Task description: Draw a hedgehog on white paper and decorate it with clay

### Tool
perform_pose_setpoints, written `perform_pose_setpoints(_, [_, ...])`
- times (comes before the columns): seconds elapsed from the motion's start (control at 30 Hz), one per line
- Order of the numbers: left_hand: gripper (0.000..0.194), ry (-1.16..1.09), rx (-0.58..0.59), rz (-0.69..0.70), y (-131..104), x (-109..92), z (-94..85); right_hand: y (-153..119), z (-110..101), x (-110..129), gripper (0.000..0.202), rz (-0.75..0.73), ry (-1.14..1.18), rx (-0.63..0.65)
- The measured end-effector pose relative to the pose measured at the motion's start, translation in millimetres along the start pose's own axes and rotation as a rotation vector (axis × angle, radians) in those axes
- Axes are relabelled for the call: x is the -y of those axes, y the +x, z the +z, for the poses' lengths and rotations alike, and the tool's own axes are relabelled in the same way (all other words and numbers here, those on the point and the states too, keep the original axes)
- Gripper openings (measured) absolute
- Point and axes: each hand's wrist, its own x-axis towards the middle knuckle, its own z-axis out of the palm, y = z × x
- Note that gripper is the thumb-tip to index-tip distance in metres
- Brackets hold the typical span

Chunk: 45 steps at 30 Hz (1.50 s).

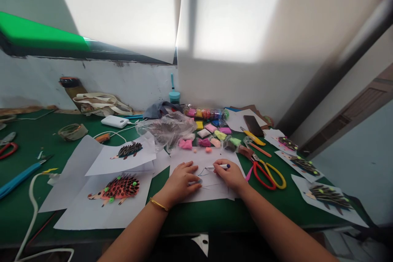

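Observation:
A white sheet of paper (215,196) lies in front of me with thin drawn lines on it. My right hand (230,176) grips a white pen with a dark end (225,166), its tip low over the sheet near a short curved line. Flat on the left part of the same sheet rests my left hand (182,182), fingers spread. By its thumb and fingers is a small bluish shape that I cannot make out. Small bits of clay (208,150) sit along the sheet's far edge, beside a pink clay packet (185,143).
Scissors (270,174) with red and yellow handles lie right of the sheet, near a yellow cutter (254,137) and a phone (253,125). Hedgehog pictures lie left (118,190) and right (330,198). Behind are a plastic bag (167,129) and a white power bank (114,121).

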Motion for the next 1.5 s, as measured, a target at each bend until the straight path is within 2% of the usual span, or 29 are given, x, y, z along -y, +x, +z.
perform_pose_setpoints(0.33, [0.016,-0.005,0.001,0.008,-0.3,1.9,1.8,-2.2,-3.8,6.0,0.029,0.017,-0.011,-0.036])
perform_pose_setpoints(0.53, [0.016,-0.006,0.011,-0.007,0.1,-0.4,-0.7,-1.2,-4.2,1.6,0.03,0.031,0.048,-0.079])
perform_pose_setpoints(0.73, [0.016,-0.002,-0.009,0.009,-0.2,-0.8,-0.4,0.3,-1.5,-1.3,0.033,-0.004,0.056,-0.009])
perform_pose_setpoints(1.07, [0.016,0.007,-0.001,0.01,0.0,1.7,2.3,-0.3,-0.5,0.2,0.032,0.004,0.048,0.033])
perform_pose_setpoints(1.5, [0.016,0.015,0.013,0.013,0.2,0.5,-0.1,1.7,-2.1,-3.6,0.031,-0.001,-0.011,-0.026])
